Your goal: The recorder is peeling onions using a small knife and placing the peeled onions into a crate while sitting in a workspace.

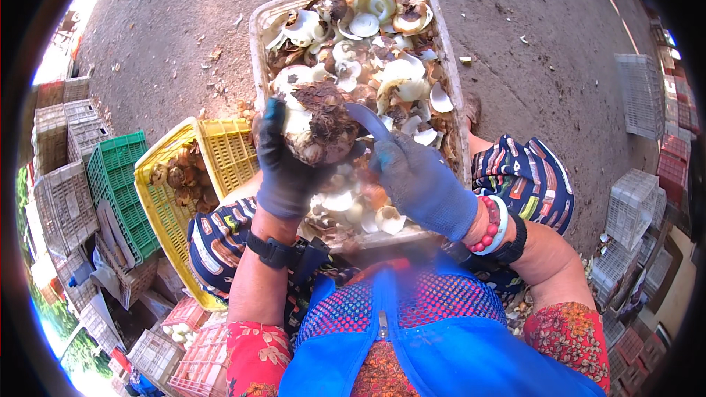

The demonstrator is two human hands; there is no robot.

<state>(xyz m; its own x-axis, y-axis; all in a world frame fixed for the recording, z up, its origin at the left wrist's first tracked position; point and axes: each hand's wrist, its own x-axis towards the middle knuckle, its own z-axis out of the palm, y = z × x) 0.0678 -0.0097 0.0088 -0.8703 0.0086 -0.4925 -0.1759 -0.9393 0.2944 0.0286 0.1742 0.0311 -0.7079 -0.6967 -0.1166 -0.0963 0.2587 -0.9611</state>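
My left hand (pixel 282 169), in a dark glove, is closed around a large whitish bulb (pixel 321 123) with a shaggy brown root mass. The fingers wrap its left side and underside. My right hand (pixel 426 185), in a blue-grey glove, grips a knife whose curved blade (pixel 370 119) touches or nearly touches the bulb's right side; its handle is hidden in the fist. Beneath both hands stands a pale rectangular tub (pixel 259 48), filled with white peeled scales, brown skins and root scraps.
A yellow crate (pixel 163 224) holding brown bulbs stands to my left. Behind it are a green crate (pixel 121 191) and stacked grey crates (pixel 62 202). More crates (pixel 636 206) line the right side. Scraps lie on the dirt ground (pixel 176 22). My knees flank the tub.
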